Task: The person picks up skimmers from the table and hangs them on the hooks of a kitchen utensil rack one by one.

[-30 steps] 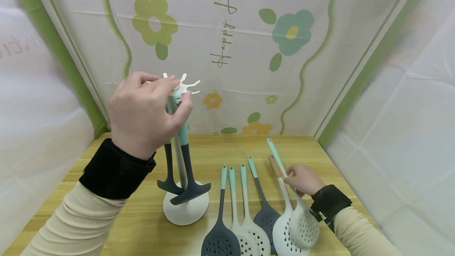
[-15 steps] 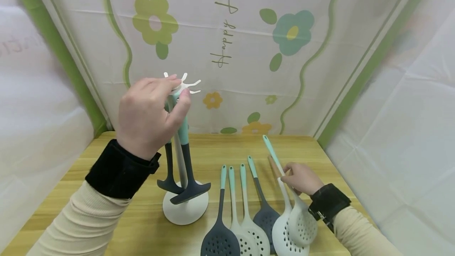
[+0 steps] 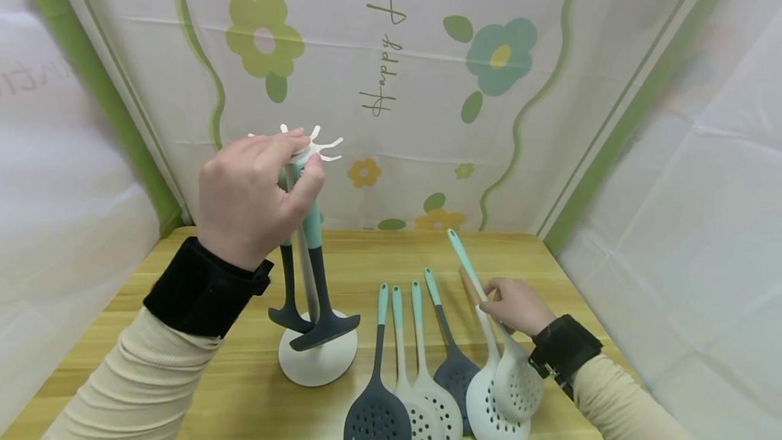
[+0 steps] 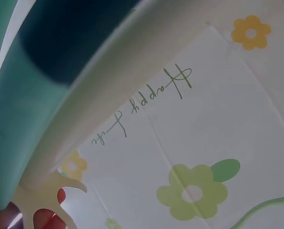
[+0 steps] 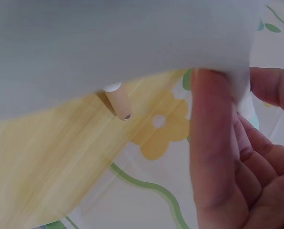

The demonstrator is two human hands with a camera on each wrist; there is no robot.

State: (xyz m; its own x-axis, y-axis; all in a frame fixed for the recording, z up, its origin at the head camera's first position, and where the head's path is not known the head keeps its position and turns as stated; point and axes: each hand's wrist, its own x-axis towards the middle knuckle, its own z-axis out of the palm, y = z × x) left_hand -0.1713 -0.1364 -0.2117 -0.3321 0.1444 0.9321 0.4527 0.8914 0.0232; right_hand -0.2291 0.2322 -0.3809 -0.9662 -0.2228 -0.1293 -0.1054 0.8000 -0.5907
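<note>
A white utensil rack point(image 3: 318, 358) stands on the wooden table point(image 3: 244, 386), and two dark tools with teal handles point(image 3: 313, 223) hang from it. My left hand point(image 3: 302, 155) grips the rack's hook crown point(image 3: 322, 147) from above. The left wrist view shows the crown point(image 4: 42, 200), the post point(image 4: 132, 81) and a teal handle point(image 4: 18, 143) up close. My right hand point(image 3: 496, 301) pinches the stem of a white slotted spoon point(image 3: 518, 382), whose teal handle end point(image 3: 455, 243) is tilted up off the table. In the right wrist view my thumb point(image 5: 213, 143) presses on that blurred white spoon point(image 5: 108, 47).
Several more utensils lie side by side in front: a dark slotted one point(image 3: 377, 416), white slotted ones point(image 3: 427, 406), a dark grey one point(image 3: 455, 372) and a white skimmer point(image 3: 485, 399) with a wooden handle point(image 5: 119, 102). Flowered cloth walls point(image 3: 427, 87) close in the table.
My right hand has raised the white slotted spoon a little and drawn it left, so its handle tip now stands higher. My left hand has shifted slightly on the rack's crown.
</note>
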